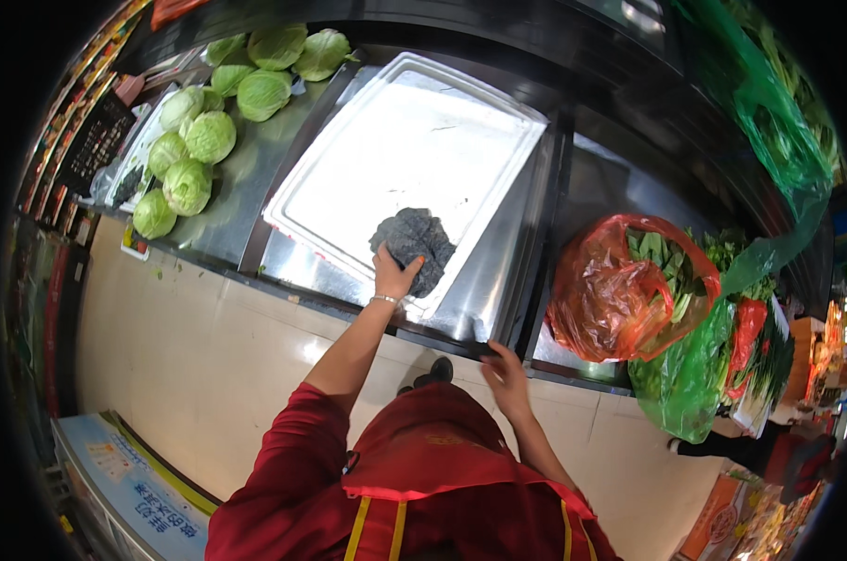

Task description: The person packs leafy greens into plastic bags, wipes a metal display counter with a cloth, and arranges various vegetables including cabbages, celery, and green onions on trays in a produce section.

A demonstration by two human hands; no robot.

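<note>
A crumpled dark grey cloth (pixel 423 242) lies on the near corner of a white foam box or lid (pixel 493 116). My left hand (pixel 397 273) grips the cloth's near side, with the thumb spread over it. Dark marks and specks dot the bright white surface. The foam piece rests at a slant on a metal display counter (pixel 465 301). At the counter's front edge is my right hand (pixel 507 379), fingers bent. By its fingertips is a small dark blurred shape; I cannot tell whether the hand holds it.
Several green cabbages (pixel 209 137) sit on the counter's left section. On the right stand a red plastic bag (pixel 606 294) with leafy greens and a green plastic bag (pixel 676 393). A chest freezer (pixel 135 484) is behind me at left. Another person (pixel 767 452) stands at far right.
</note>
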